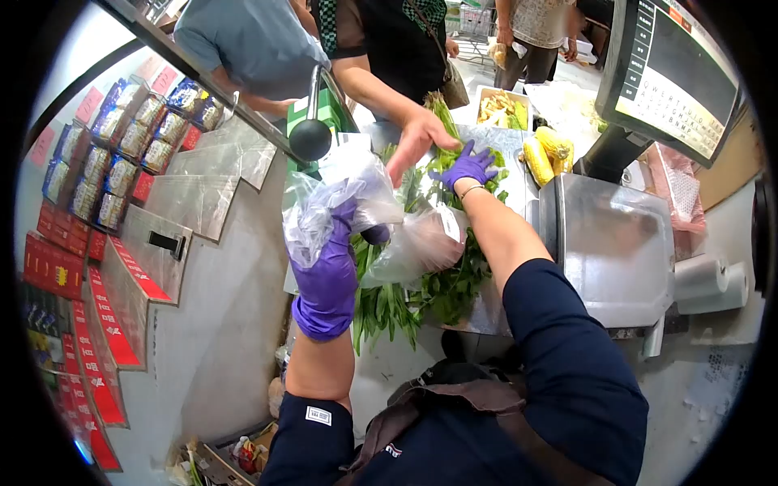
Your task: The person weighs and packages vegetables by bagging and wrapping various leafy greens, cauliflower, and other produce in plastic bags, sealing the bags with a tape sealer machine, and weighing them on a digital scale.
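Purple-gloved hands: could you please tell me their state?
Left hand: holding crumpled translucent plastic.
Right hand: open, fingers spread over leafy green vegetables.

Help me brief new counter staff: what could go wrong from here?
Another person's hand reaches in close to the right hand over the leafy greens, so the two might bump. Some greens hang past the near edge of the metal counter and could slip off if nudged. The thin plastic bunched about the left hand might snag.
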Motion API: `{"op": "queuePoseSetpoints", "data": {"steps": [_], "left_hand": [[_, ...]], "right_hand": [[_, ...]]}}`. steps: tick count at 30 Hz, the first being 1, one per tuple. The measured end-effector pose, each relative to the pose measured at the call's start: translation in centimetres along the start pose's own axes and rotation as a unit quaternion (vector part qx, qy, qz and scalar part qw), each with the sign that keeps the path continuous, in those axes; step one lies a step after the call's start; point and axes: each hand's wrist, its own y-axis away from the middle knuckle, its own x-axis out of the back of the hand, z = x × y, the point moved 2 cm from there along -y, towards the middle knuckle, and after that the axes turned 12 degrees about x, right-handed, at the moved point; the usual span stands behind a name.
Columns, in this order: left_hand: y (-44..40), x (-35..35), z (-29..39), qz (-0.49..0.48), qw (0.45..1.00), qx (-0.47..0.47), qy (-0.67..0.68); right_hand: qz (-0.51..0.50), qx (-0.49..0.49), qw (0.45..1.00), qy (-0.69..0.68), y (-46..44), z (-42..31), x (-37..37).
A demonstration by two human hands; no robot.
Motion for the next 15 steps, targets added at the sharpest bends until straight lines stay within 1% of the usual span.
{"op": "queuePoseSetpoints", "data": {"steps": [1, 3, 4, 5, 6, 7, 8, 9, 11, 12, 13, 15], "left_hand": [[-0.3, 0.0, -0.5, 0.001, 1.000, -0.015, -0.012], [-1.1, -0.5, -1.5, 0.004, 0.999, -0.042, -0.033], [-1.4, -0.9, -1.5, 0.033, 0.992, -0.060, -0.103], [-1.5, -1.2, -1.8, 0.064, 0.970, -0.129, -0.196], [-1.5, -1.5, -2.7, 0.095, 0.934, -0.194, -0.285], [-1.8, -2.3, -2.7, 0.076, 0.985, -0.095, -0.122], [-2.1, -3.1, -2.9, 0.084, 0.994, -0.009, 0.064], [-2.5, -3.2, -2.6, 0.096, 0.992, 0.000, 0.078], [-3.7, -3.4, -2.1, 0.120, 0.987, 0.015, 0.106], [-4.4, -3.4, -2.0, 0.129, 0.986, -0.022, 0.105], [-4.9, -4.0, -1.6, 0.139, 0.982, -0.057, 0.117], [-6.1, -4.8, -0.5, 0.188, 0.963, -0.192, -0.013]], "right_hand": [[-0.036, -0.020, 0.999, 0.002, -0.4, 0.2, -0.9], [-0.050, -0.030, 0.997, 0.040, 0.0, 0.0, -1.7], [-0.043, -0.015, 0.999, 0.015, -0.3, 0.2, -2.0], [-0.036, 0.000, 0.999, -0.008, -0.8, 0.7, -2.7], [-0.013, 0.002, 0.999, -0.033, -1.5, 1.4, -3.8], [0.011, 0.003, 0.998, -0.059, -2.4, 2.4, -5.1], [0.038, 0.006, 0.996, -0.084, -2.5, 2.9, -4.9], [0.069, 0.006, 0.992, -0.102, -2.0, 4.0, -4.8], [0.078, 0.014, 0.988, -0.136, -1.5, 5.9, -4.6], [0.085, 0.003, 0.981, -0.173, -0.8, 6.6, -3.7], [0.066, -0.010, 0.979, -0.194, -0.4, 7.2, -2.7], [0.061, 0.013, 0.974, -0.219, 1.8, 7.0, 0.6]]}}
